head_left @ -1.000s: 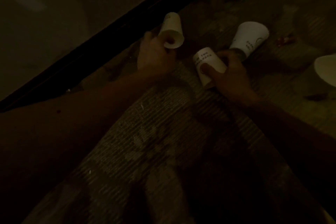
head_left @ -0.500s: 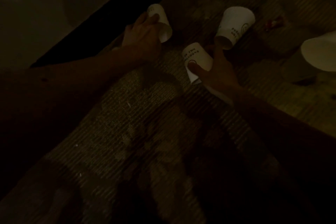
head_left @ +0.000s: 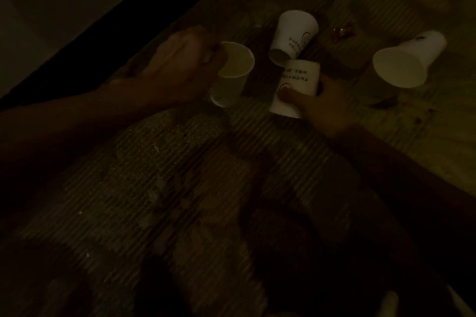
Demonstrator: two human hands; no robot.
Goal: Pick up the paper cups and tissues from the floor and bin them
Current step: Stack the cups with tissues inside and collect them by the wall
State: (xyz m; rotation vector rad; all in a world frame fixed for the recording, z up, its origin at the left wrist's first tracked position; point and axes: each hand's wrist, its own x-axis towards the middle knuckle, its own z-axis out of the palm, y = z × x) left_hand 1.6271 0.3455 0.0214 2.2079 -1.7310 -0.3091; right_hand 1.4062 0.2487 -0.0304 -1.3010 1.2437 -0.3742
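Note:
The scene is very dark. My left hand [head_left: 180, 69] grips a white paper cup [head_left: 233, 74] by its rim, mouth turned up. My right hand [head_left: 322, 105] holds a second white printed cup [head_left: 296, 85], thumb across its side, with its top end close to the mouth of a third printed cup [head_left: 293, 36] that lies on its side on the floor. A fourth white cup [head_left: 407, 59] lies on its side at the right, mouth toward me. No tissue is visible.
The floor is a ribbed, worn mat [head_left: 195, 188]. A dark strip [head_left: 123, 20] runs diagonally along the upper left beside a pale wall. A small red scrap [head_left: 341, 31] lies between the far cups.
My left hand has turned its cup from lying sideways to mouth up and brought it nearer. My right hand's cup has moved up against the cup lying on the floor.

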